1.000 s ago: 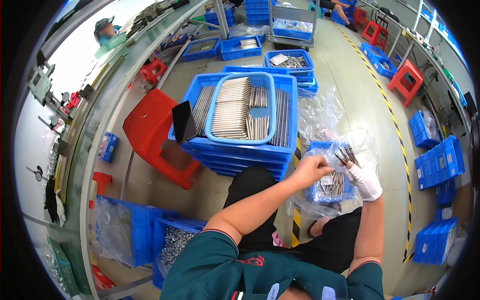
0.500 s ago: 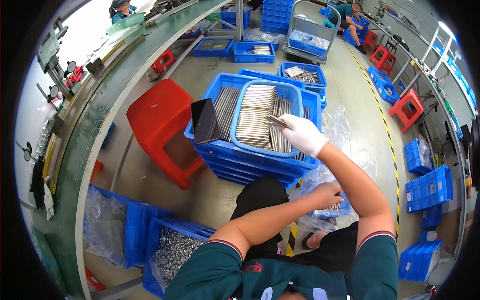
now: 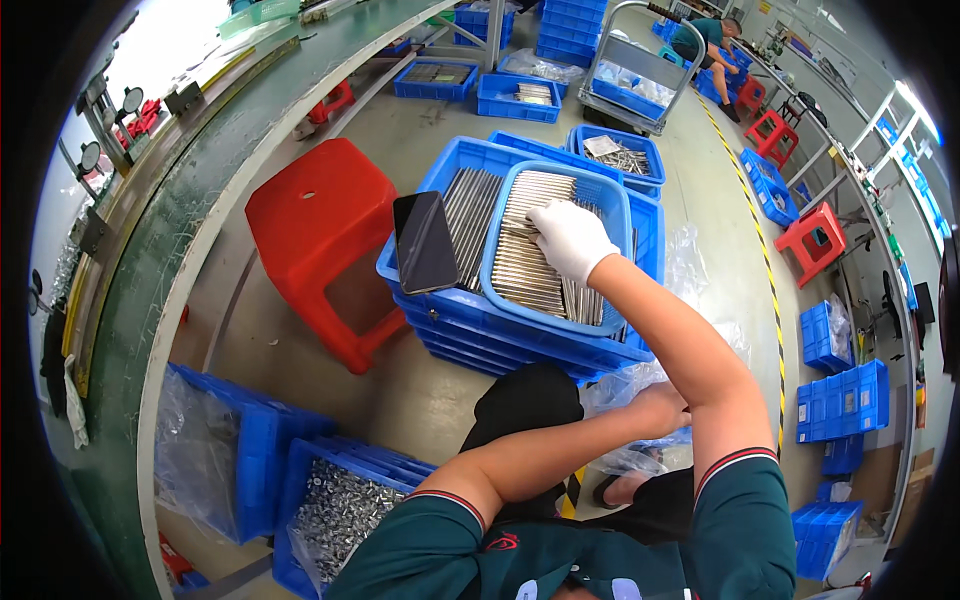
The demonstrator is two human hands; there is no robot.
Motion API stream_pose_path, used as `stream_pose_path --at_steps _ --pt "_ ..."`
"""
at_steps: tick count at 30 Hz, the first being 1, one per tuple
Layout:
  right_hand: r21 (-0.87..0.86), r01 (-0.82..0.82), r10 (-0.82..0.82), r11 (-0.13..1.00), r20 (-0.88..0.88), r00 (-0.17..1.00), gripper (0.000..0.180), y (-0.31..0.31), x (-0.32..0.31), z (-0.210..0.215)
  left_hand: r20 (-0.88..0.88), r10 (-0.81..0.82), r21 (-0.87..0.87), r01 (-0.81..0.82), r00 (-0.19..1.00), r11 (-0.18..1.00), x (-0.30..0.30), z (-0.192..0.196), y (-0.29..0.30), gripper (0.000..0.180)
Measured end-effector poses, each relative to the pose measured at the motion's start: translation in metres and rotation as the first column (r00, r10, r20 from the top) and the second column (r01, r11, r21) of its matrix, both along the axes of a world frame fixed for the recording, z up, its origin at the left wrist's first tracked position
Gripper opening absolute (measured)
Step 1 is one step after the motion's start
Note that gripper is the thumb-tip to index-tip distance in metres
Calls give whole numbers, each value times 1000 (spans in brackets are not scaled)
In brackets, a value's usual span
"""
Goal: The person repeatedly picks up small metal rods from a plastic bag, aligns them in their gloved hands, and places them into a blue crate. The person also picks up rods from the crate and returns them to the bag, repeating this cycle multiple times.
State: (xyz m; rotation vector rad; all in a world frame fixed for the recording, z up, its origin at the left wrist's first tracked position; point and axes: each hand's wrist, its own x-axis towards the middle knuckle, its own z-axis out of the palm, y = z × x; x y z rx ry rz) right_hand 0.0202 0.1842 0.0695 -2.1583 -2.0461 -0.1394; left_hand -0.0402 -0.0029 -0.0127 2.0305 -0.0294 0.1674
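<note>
My right hand (image 3: 573, 240), in a white glove, is over a light blue basket (image 3: 487, 262). Its fingers are curled down and closed on metal rods at the middle of the rows; the fingertips are partly hidden. Short shiny metal rods (image 3: 527, 282) lie side by side in the basket. The basket rests in a larger blue crate (image 3: 420, 295), beside longer grey rods (image 3: 467, 220). My bare left hand (image 3: 660, 410) is low, partly behind my right forearm, near clear plastic. Its visible fingers are curled; what they hold is hidden.
A black phone (image 3: 425, 243) leans on the crate's left corner. A red stool (image 3: 320, 220) stands left. Nearby are a bin of small metal parts (image 3: 345, 510), a crate of loose pieces (image 3: 620, 155), a trolley (image 3: 630, 85) and a green bench (image 3: 190, 215). Another person (image 3: 705, 50) sits far right.
My right hand has moved left and down from the basket's right side, carrying rods onto the rows. My left hand stays low; the rods seen by it earlier are now hidden. The view has shifted slightly.
</note>
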Motion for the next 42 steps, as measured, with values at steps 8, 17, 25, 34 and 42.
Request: stream_pose_path --at_steps 8,17,25,34,42 --pt "186 -79 75 979 30 997 15 -5 -3 -1 -1 -32 -97 32 999 995 -5 1 6 30" --pt "198 -68 57 978 60 997 8 4 3 -9 -15 -3 -67 2 1000 998 -6 5 7 33" --pt "167 -119 104 979 97 990 8 5 -6 -4 22 66 -34 -66 998 997 2 -10 -3 32" --pt "-35 197 -185 980 224 957 26 -34 40 19 -41 -51 5 51 998 999 -6 10 10 28" --pt "-156 104 -53 982 305 951 20 -36 23 5 29 -52 -51 53 998 997 -6 3 4 30"
